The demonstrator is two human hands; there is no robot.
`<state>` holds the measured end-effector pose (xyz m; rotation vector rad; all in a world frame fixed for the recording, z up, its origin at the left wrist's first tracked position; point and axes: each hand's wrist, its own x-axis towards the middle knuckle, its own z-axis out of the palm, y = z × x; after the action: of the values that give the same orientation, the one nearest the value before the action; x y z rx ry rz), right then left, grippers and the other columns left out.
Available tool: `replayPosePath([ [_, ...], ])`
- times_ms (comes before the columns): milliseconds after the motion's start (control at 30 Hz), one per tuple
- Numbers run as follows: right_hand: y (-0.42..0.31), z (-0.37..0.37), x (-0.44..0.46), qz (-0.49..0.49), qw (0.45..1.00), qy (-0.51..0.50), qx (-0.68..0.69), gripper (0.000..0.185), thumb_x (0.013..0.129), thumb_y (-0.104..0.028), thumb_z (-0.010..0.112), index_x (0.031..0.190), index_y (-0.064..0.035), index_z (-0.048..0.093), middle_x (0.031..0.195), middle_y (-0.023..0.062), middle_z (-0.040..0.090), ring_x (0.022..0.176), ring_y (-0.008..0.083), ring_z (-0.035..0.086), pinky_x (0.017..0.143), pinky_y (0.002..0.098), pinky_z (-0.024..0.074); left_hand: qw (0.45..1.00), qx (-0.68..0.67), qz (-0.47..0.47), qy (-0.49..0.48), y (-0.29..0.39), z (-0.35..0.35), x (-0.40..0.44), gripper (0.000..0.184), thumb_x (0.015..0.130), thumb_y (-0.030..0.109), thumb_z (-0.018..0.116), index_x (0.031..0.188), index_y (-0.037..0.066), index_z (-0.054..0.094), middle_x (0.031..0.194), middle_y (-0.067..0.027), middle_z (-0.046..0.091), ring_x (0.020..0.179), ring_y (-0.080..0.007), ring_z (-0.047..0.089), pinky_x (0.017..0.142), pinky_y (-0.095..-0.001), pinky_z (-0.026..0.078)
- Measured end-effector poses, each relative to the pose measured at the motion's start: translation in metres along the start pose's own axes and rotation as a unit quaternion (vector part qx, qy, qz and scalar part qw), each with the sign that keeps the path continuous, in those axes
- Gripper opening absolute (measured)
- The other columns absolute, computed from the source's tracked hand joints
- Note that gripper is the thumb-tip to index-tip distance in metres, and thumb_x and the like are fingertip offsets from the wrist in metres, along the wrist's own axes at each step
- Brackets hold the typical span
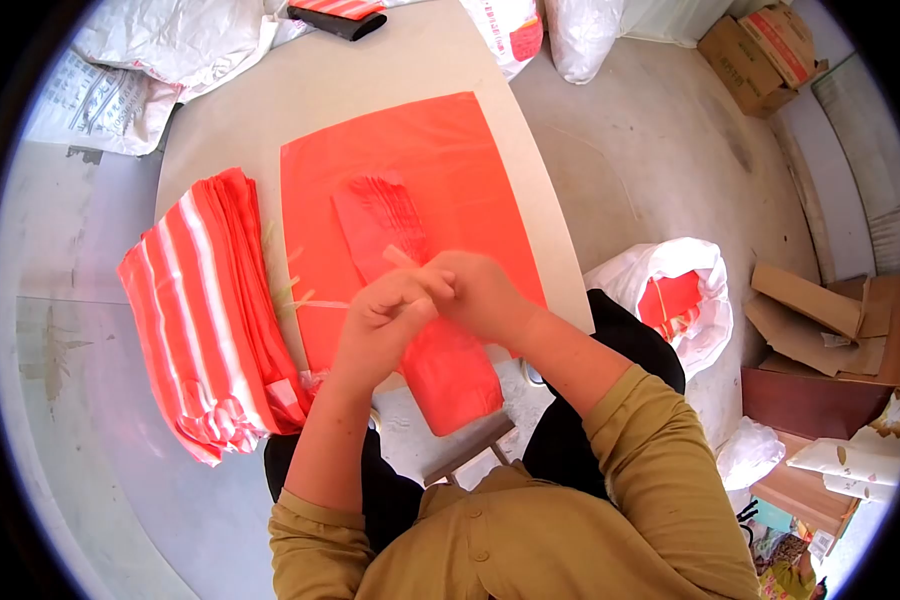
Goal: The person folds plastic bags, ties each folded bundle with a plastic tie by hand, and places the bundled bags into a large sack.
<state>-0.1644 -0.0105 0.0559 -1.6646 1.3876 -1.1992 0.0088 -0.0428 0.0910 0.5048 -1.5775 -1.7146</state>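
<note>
A folded bundle of red plastic bags [380, 210] lies lengthwise on a flat red plastic sheet [450, 140]. Its near end hangs past the table edge toward my lap. My left hand [382, 318] and my right hand [475, 292] meet over the bundle's middle, fingers curled and pressed together. From between them sticks out the pale end of a thin strip [400, 257], which both hands appear to pinch; the rest of it is hidden by my fingers. Left of my left hand lies a thick stack of red-and-white striped bags [195, 310].
Pale strips [295, 300] lie between the stack and the sheet on the beige table [230, 130]. White sacks [170, 40] stand at the back left. Right of my knee is an open white sack [710, 300] with red bags inside. Cardboard boxes [750, 65] sit farther right.
</note>
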Motion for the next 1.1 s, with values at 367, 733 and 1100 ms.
replayPosePath([
  [367,0.005,-0.002,0.005,0.07,0.996,-0.032,0.049,0.012,0.093,-0.011,0.063,0.092,0.0007,0.066,0.084,0.0171,0.064,0.077,0.0293,0.064,0.07,0.0387,0.0505,0.919,0.376,-0.043,0.111,-0.026,-0.008,-0.001,0.018,0.089,-0.002,0.068,0.107,0.001,0.069,0.102,-0.0032,0.067,0.082,-0.0108,0.06,0.07,-0.0251,0.05],
  [733,-0.001,-0.009,0.007,-0.021,0.997,-0.045,-0.062,0.018,0.086,-0.002,0.065,0.104,-0.0034,0.066,0.092,0.0112,0.068,0.085,0.0285,0.065,0.075,0.0375,0.0545,0.925,0.323,-0.118,0.163,-0.03,-0.007,0.003,0.011,0.09,0.008,0.07,0.091,-0.002,0.067,0.08,-0.0146,0.063,0.072,-0.0271,0.063,0.068,-0.0353,0.05],
  [1100,0.01,-0.004,0.006,-0.077,0.993,0.02,-0.092,0.01,0.087,-0.004,0.066,0.095,-0.0041,0.072,0.093,0.0103,0.069,0.089,0.0294,0.065,0.076,0.0393,0.0548,0.888,0.444,-0.041,0.11,-0.019,-0.003,0.003,0.008,0.085,0.006,0.07,0.088,-0.001,0.067,0.081,-0.0179,0.063,0.075,-0.0348,0.064,0.067,-0.042,0.05],
])
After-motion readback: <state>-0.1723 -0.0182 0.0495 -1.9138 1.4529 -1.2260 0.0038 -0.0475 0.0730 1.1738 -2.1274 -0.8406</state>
